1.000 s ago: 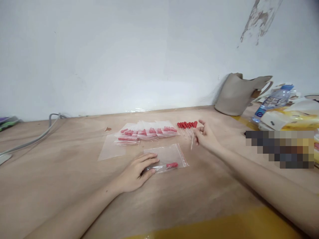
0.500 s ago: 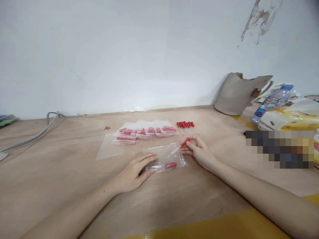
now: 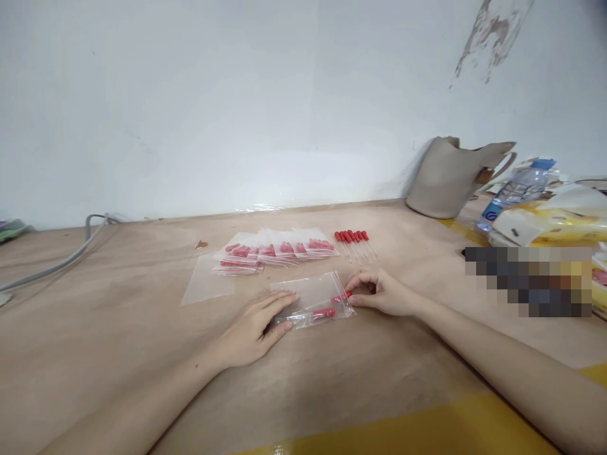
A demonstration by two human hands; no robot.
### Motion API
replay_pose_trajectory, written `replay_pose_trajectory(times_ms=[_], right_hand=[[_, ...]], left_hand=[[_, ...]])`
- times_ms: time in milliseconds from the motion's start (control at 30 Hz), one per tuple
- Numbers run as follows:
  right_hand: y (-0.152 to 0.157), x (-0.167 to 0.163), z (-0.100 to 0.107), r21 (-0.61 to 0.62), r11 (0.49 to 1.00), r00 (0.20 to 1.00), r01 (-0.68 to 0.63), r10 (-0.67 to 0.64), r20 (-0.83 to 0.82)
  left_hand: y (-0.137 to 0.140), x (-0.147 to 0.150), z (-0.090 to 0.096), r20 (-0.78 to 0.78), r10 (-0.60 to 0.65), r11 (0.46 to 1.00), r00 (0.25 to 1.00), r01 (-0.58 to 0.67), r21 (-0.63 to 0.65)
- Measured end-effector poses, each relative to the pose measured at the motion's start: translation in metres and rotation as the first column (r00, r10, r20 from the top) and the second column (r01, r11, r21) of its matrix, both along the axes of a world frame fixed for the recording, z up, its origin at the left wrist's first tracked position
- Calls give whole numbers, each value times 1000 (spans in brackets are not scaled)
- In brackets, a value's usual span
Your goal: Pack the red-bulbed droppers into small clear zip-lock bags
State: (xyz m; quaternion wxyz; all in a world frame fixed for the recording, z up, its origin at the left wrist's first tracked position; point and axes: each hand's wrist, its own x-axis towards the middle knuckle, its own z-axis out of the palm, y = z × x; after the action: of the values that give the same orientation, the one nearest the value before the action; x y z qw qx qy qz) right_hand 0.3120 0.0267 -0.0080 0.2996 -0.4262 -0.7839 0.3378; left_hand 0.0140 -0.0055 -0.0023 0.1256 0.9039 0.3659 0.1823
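Note:
A clear zip-lock bag point(image 3: 308, 287) lies flat on the table, its zip edge toward the right. My left hand point(image 3: 258, 325) rests over the bag's left end, fingers stretched out and slightly apart. Inside sits a dropper with a red bulb point(image 3: 324, 312). My right hand point(image 3: 382, 292) pinches the red bulb of a second dropper point(image 3: 338, 297) at the bag's mouth; its tip end is in the bag. Behind my right hand, several red-bulbed droppers point(image 3: 351, 236) lie in a row. Overlapping bags with red-bulbed droppers point(image 3: 277, 249) are spread further back.
Left of the filled bags lies a flat bag point(image 3: 205, 281). A grey cable point(image 3: 61, 262) crosses the left side. At the right stand a beige bag point(image 3: 441, 180), a tilted water bottle point(image 3: 515, 193) and a yellow-and-white package point(image 3: 535, 224). Yellow tape point(image 3: 408, 430) crosses the near table edge.
My right hand has moved down and slightly left, sliding the second dropper deeper into the bag. Its red bulb now lies mostly at the zip edge. My left hand stays on the bag.

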Motion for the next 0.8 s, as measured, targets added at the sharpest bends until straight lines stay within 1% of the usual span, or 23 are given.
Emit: replay_pose_trajectory(times_ms=[67, 133, 200, 267, 367, 433, 467, 500, 533, 567, 600, 633, 700, 767, 800], right_hand=[[0, -9, -7, 34, 999, 998, 24, -22, -51], [2, -16, -13, 38, 996, 993, 75, -71, -98], [4, -21, -18, 43, 994, 988, 96, -91, -122], [5, -24, -20, 77, 996, 992, 55, -46, -122], [3, -24, -16, 145, 987, 994, -63, 75, -80], [2, -20, -11, 128, 986, 991, -103, 112, -67], [4, -17, -8, 97, 991, 993, -92, 99, -69], [7, -12, -6, 64, 997, 996, -42, 47, -70], [11, -6, -4, 42, 998, 997, 48, -45, -66], [18, 0, -2, 36, 986, 985, 166, -163, -61], [26, 8, 1, 43, 951, 951, 306, -304, -53], [35, 16, 3, 67, 902, 904, 427, -423, -57], [58, 30, 6, 74, 823, 826, 563, -560, -62], [80, 41, 8, 49, 714, 712, 698, -700, 55], [91, 45, 9, 42, 670, 661, 741, -740, 124]], left_hand=[[0, 0, 0, 3, -1, 1000, 1000, 1, 3], [0, 1, 1, 2, 3, 1000, 1000, -3, 2], [-1, 1, 1, 0, 4, 1000, 1000, -4, 3], [-1, 1, 1, 5, 2, 1000, 1000, -2, 9], [0, 1, 0, 6, 3, 1000, 1000, -3, 10], [0, 1, 0, -10, 1, 1000, 1000, -1, 3], [1, 1, -1, -20, 0, 1000, 1000, 0, 0], [1, 1, -1, -30, -1, 1000, 1000, 1, -1], [1, 1, -1, -39, 0, 1000, 999, 0, 1], [1, 1, -1, -43, 0, 1000, 999, 0, 3], [1, 1, -1, -44, 1, 1000, 999, 0, 6], [1, 1, -1, -43, 0, 1000, 999, 0, 7], [1, 1, -1, -35, -2, 1000, 999, 2, 6], [0, 1, -1, -25, -5, 1000, 1000, 5, 7], [0, 1, -1, -21, -7, 1000, 1000, 7, 8]])
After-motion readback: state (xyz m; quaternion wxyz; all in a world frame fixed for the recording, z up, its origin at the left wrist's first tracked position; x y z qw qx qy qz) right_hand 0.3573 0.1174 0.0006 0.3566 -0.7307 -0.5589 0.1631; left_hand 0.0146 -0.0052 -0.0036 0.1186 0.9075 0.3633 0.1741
